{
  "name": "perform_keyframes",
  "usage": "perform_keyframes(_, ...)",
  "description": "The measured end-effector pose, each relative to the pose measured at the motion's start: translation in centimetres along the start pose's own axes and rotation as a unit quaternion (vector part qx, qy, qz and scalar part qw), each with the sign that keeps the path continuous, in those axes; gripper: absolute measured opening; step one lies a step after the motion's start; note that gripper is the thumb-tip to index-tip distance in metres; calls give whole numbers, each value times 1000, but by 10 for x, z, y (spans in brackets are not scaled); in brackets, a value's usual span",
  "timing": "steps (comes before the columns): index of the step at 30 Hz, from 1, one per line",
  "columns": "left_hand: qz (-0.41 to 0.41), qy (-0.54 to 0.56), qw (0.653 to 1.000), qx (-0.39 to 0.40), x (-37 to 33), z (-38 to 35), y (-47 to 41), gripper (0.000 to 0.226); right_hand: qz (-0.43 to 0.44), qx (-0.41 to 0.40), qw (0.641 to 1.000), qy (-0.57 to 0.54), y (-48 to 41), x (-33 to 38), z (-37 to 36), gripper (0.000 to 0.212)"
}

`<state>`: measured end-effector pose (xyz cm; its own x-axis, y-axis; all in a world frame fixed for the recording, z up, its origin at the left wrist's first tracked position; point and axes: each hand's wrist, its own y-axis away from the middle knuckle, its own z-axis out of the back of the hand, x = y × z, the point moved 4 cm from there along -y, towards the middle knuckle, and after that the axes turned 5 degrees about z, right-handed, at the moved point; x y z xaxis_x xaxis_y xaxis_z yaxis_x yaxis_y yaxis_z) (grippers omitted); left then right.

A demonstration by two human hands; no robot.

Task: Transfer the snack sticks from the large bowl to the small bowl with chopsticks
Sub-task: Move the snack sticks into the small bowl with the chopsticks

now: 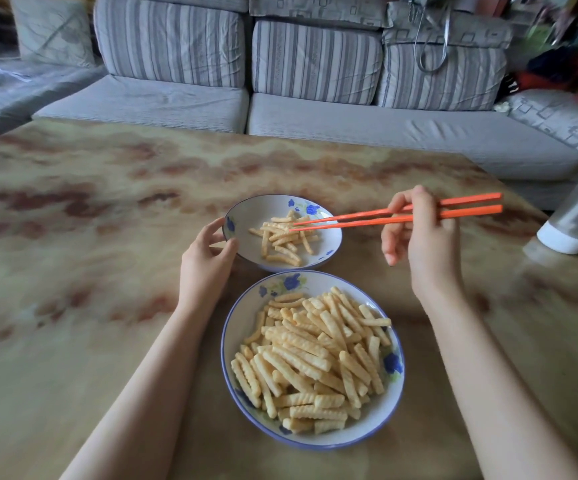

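- Right hand (426, 237) grips orange chopsticks (398, 214), tips over the small bowl (246, 211), empty.
- Left hand (208, 252) grasps that bowl's rim.
- Snack sticks (311, 358) heaped in large bowl (242, 323) on counter (90, 254).

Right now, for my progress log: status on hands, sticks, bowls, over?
Left hand grips small bowl rim. Right hand holds chopsticks, tips apart over small bowl. Most snack sticks in large bowl. Nothing between the bowls.
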<state>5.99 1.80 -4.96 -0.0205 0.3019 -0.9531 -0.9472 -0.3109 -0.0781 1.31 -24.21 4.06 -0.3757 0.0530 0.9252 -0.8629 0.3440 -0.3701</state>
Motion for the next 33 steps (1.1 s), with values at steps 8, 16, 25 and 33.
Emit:
perform_keyframes(8,0,2,1000,2,0,-1,0,40,-6,127,989,73,12,27,17,42)
perform_keyframes(16,2,2,1000,3,1,-1,0,40,-25,151,984,94,18,16,10,42)
perform_keyframes(25,2,5,1000,1,1,-1,-1,40,-23,43,999,-9,10,15,16,42)
perform_keyframes(33,2,-1,1000,0,0,0,0,40,-9,-28,1000,-2,-3,-1,-5,40)
